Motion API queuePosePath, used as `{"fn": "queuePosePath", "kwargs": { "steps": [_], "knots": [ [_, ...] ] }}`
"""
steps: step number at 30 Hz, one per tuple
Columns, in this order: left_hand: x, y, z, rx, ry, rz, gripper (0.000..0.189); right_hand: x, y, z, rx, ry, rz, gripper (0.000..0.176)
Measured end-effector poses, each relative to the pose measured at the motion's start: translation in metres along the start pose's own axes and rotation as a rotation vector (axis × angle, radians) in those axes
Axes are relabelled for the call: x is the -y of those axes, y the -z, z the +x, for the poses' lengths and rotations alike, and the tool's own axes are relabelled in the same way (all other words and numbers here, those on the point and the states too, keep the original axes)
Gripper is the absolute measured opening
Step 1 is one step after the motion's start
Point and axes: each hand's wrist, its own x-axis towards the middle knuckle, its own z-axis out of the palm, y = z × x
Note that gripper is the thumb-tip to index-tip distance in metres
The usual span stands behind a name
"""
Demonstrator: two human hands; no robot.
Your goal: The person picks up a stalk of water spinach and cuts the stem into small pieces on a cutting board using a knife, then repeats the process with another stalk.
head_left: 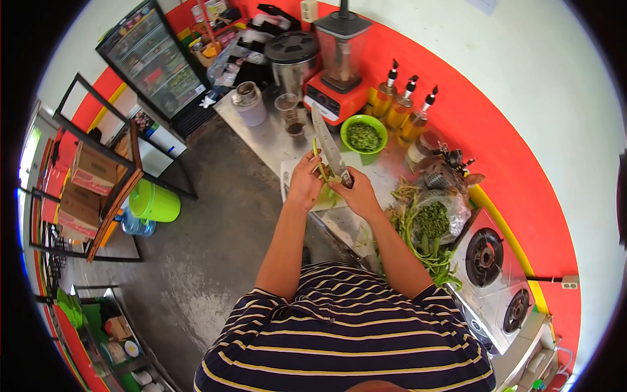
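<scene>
My left hand (305,183) is closed around a thin green vegetable stalk (316,149), which points up and away from me. In my right hand (358,195) is a kitchen knife (330,142), its broad blade angled away beside the stalk. Both hands are close together over a white cutting board (287,171) at the counter's front edge. Light green pieces lie under the hands, partly hidden by them. A green bowl (364,149) of chopped greens (363,135) stands just beyond the board.
Leafy stalks (418,245) and a plastic bag (458,212) of greens lie right, near the gas stove (499,287). Oil bottles (398,108), an orange blender (336,95) and plastic cups (287,104) line the counter's back. A shelf (134,153) with boxes stands left.
</scene>
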Motion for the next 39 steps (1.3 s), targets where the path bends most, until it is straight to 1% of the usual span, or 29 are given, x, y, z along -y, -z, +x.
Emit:
{"fn": "queuePosePath", "kwargs": {
  "steps": [1,3,6,8,9,10,11,12,13,14,15,17,18,20,21,23,25,27,28,29,30,31,32,33,34,35,36,37,39],
  "knots": [
    [-0.005,0.001,-0.005,-0.015,-0.015,-0.003,0.022,0.006,-0.009,0.002,0.014,0.008,0.008,0.032],
    [-0.014,0.005,-0.013,-0.039,-0.042,-0.027,0.021,0.014,-0.024,0.004,0.022,0.004,-0.111,0.031],
    [-0.023,0.018,-0.017,-0.078,-0.124,-0.059,0.022,0.011,-0.039,0.008,-0.007,0.012,-0.106,0.03],
    [-0.023,0.034,-0.017,-0.093,-0.161,0.033,0.025,0.007,-0.045,0.012,-0.017,0.016,-0.085,0.029],
    [-0.026,0.035,-0.019,-0.092,-0.167,0.03,0.025,0.009,-0.046,0.014,-0.029,0.015,-0.062,0.028],
    [-0.028,0.036,-0.021,-0.121,-0.209,0.102,0.025,0.01,-0.046,0.017,-0.027,0.021,-0.064,0.028],
    [-0.031,0.037,-0.024,-0.149,-0.25,0.173,0.026,0.011,-0.044,0.019,-0.044,0.048,-0.11,0.028],
    [-0.034,0.033,-0.028,-0.148,-0.255,0.171,0.026,0.017,-0.042,0.02,-0.06,0.073,-0.157,0.028],
    [-0.036,0.027,-0.032,-0.239,-0.349,0.316,0.03,0.022,-0.039,0.02,-0.06,0.078,-0.159,0.028],
    [-0.04,0.023,-0.037,-0.333,-0.442,0.461,0.035,0.028,-0.035,0.019,-0.021,0.096,-0.243,0.026],
    [-0.045,0.019,-0.043,-0.331,-0.447,0.457,0.035,0.035,-0.032,0.019,0.018,0.115,-0.327,0.025],
    [-0.054,0.013,-0.05,-0.537,-1.045,1.333,0.032,0.046,-0.027,0.02,0.048,0.134,-0.399,0.023],
    [-0.057,0.017,-0.05,-0.534,-1.046,1.332,0.032,0.048,-0.026,0.02,0.079,0.145,-0.468,0.022],
    [-0.063,0.031,-0.05,-0.121,-1.019,1.615,0.024,0.048,-0.024,0.024,0.059,0.14,-0.425,0.022],
    [-0.063,0.03,-0.05,-0.117,-1.015,1.614,0.024,0.049,-0.023,0.025,0.043,0.137,-0.381,0.023],
    [-0.06,0.026,-0.049,0.155,-0.615,1.281,0.017,0.051,-0.02,0.025,0.036,0.123,-0.387,0.024],
    [-0.052,0.016,-0.049,0.159,-0.593,1.29,0.018,0.055,-0.016,0.025,0.028,0.117,-0.388,0.024],
    [-0.047,0.008,-0.052,0.163,-0.574,1.304,0.019,0.055,-0.014,0.021,-0.004,0.116,-0.316,0.029],
    [-0.047,0.005,-0.055,0.137,-0.523,1.242,0.019,0.053,-0.015,0.019,-0.008,0.119,-0.315,0.029],
    [-0.045,0.002,-0.056,0.112,-0.474,1.178,0.019,0.049,-0.016,0.017,-0.079,0.125,-0.224,0.034],
    [-0.042,0.002,-0.056,0.116,-0.479,1.175,0.019,0.045,-0.016,0.014,-0.15,0.132,-0.135,0.039],
    [-0.038,0.005,-0.054,0.115,-0.41,1.026,0.019,0.039,-0.016,0.011,-0.153,0.137,-0.141,0.039],
    [-0.033,0.007,-0.051,0.115,-0.341,0.877,0.019,0.034,-0.016,0.009,-0.212,0.085,-0.056,0.043],
    [-0.027,0.011,-0.046,0.119,-0.345,0.871,0.019,0.032,-0.015,0.005,-0.269,0.032,0.029,0.046],
    [-0.021,0.014,-0.042,0.137,-0.3,0.695,0.02,0.031,-0.014,0.001,-0.273,0.034,0.024,0.046],
    [-0.015,0.018,-0.037,0.156,-0.252,0.522,0.021,0.029,-0.013,-0.004,-0.267,0.009,0.155,0.046],
    [-0.018,0.011,-0.041,0.117,-0.226,0.518,0.024,0.029,-0.012,-0.007,-0.263,-0.016,0.288,0.046],
    [-0.018,0.007,-0.041,0.125,-0.221,0.517,0.024,0.028,-0.011,-0.011,-0.272,-0.017,0.285,0.046],
    [-0.016,0.003,-0.04,0.104,-0.277,0.553,0.023,0.025,-0.008,-0.018,-0.186,-0.018,0.203,0.045]
  ]
}}
